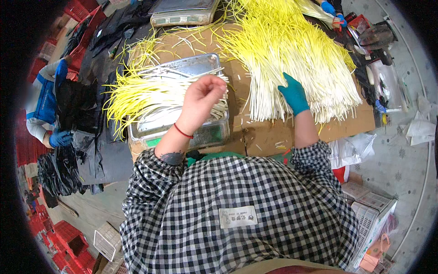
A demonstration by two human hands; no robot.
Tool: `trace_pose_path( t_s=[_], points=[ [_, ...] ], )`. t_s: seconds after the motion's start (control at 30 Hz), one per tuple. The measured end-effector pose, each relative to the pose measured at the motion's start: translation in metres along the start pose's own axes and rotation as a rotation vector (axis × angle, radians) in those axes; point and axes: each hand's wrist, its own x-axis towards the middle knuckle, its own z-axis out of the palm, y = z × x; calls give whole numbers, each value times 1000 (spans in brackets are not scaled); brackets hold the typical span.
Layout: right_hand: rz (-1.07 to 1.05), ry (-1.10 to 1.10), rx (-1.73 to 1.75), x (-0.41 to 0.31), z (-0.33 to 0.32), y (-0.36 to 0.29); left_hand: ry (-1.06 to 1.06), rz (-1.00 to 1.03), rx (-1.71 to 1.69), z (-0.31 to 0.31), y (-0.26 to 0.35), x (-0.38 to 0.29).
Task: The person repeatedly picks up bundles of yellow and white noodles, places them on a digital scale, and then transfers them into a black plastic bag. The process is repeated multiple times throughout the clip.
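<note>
My left hand, bare, with a red string at the wrist, is over the white stem ends of a bundle of yellow chives. Its fingers are curled in towards the thumb, and nothing shows between them. The bundle lies across the metal pan of a digital weighing scale, leaves to the left. My right hand, in a teal glove, rests on the white stems of a large heap of yellow chives. Thumb and index finger are spread; the other fingers are partly hidden.
A second scale stands at the back. Loose stem bits lie on the cardboard. At left, a co-worker's blue-gloved hand is beside black plastic sheets; another person's blue gloves show at top right. White crates stand lower right.
</note>
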Motion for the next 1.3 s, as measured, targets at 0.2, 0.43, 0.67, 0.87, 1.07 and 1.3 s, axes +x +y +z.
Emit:
trace_pose_path(
  t_s=[0.2, 0.43, 0.67, 0.87, 1.07, 1.3],
  points=[
    [319, -374, 926, -12, -5, 2, -469, -1, 571, 43, -37, 44],
    [214, -332, 1074, -51, -53, -45, -796, 229, 1578, 113, -106, 90],
    [19, -290, 933, -93, -149, -132, -948, -192, 1534, 113, -142, 125],
    [-231, -396, 800, -81, -128, -182, -890, -64, 1102, 95, -88, 57],
    [-851, -351, 388, -27, -10, -233, -850, -72, 550, -13, -3, -53],
    [-867, -406, -495, -44, 125, -272, 86, -25, 194, -153, 8, -232]
  ],
)
